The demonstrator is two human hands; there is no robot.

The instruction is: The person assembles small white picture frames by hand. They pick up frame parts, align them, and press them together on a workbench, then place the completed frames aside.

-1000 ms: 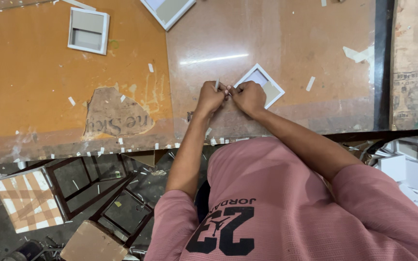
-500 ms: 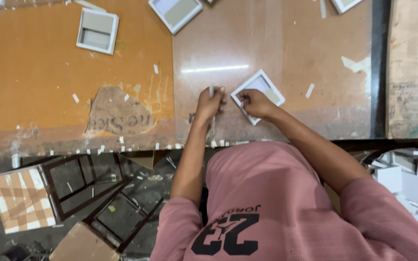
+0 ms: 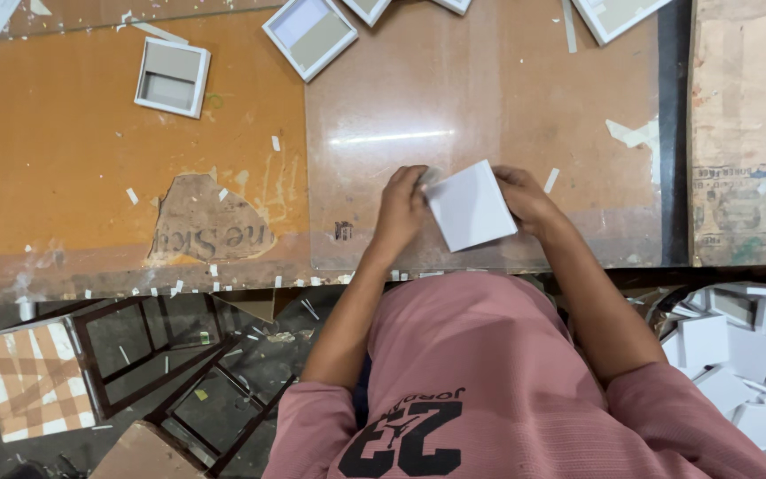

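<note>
A white square box (image 3: 470, 208) with its plain face up sits tilted between my two hands, just above the near edge of the glossy brown tabletop (image 3: 454, 98). My left hand (image 3: 401, 208) grips the box's left corner, and a small pale scrap shows at its fingertips. My right hand (image 3: 525, 197) holds the box's right edge. Both forearms reach out from my pink shirt.
Several white square frames lie along the far side of the table, one (image 3: 172, 77) on the orange sheet and one (image 3: 309, 33) near the seam. A pile of white squares (image 3: 738, 355) is at lower right. Dark frames (image 3: 135, 364) and a checked tile (image 3: 33, 377) lie on the floor at left.
The square piece lay framed side up under both hands; now it is nearer my body with its plain white face showing. My hands have moved apart to its two sides.
</note>
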